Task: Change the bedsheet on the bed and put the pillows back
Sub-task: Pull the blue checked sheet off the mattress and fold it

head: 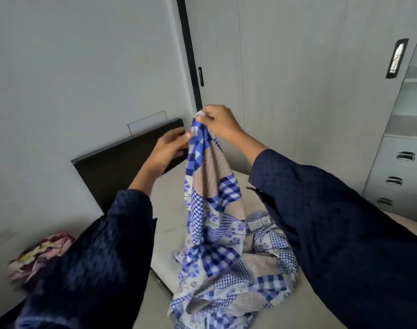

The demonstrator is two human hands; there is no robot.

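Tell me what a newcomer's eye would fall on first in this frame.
The blue checked patchwork bedsheet is held up mid-frame by the right hand, which pinches its top, with the left hand at its edge; the rest lies heaped on the bare mattress below. Next come the dark headboard against the wall behind the left hand, and a crumpled floral cloth at the lower left.

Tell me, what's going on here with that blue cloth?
A person is making a bed. The right hand pinches the top of the blue checked sheet and holds it up, while the left hand holds its edge just below. The rest lies bunched on the bare mattress, not yet spread.
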